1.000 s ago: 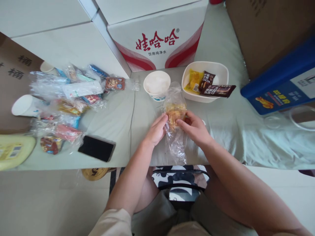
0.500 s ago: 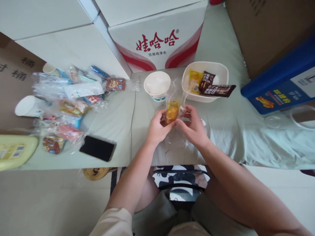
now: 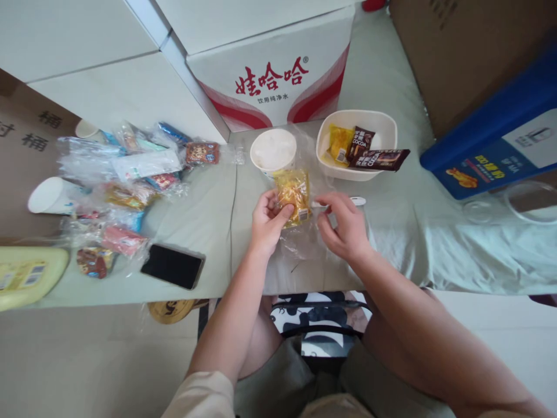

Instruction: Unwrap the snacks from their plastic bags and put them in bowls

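On the cloth [image 3: 209, 203], I note a cup [image 3: 265, 165] standing before the carton [image 3: 265, 110], with the left hand's [image 3: 266, 225] packet [image 3: 293, 188] directly before it. Right of the cup: a bowl [image 3: 342, 172], sachets [image 3: 340, 141] inside, a bar [image 3: 383, 159] across its rim. Far left: heaped snacks [image 3: 147, 166]; the phone [image 3: 173, 266] lies at their near right.

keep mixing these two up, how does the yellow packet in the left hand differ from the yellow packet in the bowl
The held yellow packet is gripped in the left hand; the other yellow packet lies in the white bowl.
The held yellow packet looks larger in this view than the other yellow packet.
Both have yellow wrappers with a pale barcode panel.
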{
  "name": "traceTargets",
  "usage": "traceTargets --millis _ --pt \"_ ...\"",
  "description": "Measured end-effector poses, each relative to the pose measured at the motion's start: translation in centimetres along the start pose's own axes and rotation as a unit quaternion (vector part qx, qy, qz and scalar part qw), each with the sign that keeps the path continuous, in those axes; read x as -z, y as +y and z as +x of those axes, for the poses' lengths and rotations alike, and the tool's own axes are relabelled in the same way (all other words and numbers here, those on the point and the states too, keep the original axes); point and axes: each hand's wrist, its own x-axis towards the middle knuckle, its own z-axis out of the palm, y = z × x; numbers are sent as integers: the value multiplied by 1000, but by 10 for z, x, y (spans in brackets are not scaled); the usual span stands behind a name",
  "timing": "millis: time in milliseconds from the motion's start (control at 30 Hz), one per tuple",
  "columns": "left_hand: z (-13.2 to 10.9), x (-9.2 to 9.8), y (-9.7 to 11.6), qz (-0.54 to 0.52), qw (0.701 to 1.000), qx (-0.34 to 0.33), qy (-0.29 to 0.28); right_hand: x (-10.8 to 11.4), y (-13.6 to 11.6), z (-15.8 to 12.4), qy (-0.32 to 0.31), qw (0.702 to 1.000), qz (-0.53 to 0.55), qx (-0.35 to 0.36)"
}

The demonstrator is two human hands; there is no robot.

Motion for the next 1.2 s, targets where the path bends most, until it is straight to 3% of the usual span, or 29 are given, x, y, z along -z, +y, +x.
traceTargets --millis 67,133,200,267,400,500,633,800,933,1000,1067,1200 --pt "-2 -2 1 -24 999 30 -17 -7 1 1 -24 981 129 -144" --pt "-3 -3 1 -31 997 64 -28 -13 3 3 -55 925 276 -255" --pt "-5 -3 1 1 997 70 -22 -16 4 4 -84 869 381 -305" --pt "-7 -3 2 89 995 30 -15 -18 2 4 -103 845 419 -316" --pt "-12 -4 6 262 960 -86 48 -20 -6 2 -85 866 394 -297" --pt "-7 -3 11 184 971 -68 134 -21 -11 1 -58 856 411 -307" --pt "7 1 15 19 980 -4 196 -12 -11 10 -30 850 423 -314" --pt "13 5 22 -54 981 31 183 17 12 37 102 913 314 -238" --pt "7 5 28 -73 987 81 115 23 25 24 188 921 231 -252" --pt "5 5 31 -86 987 120 58 18 22 9 144 928 221 -263" --pt "3 5 32 -94 983 159 8 11 15 -1 50 931 247 -265" --pt "2 4 29 -96 975 200 -35 0 2 1 -104 903 310 -280"
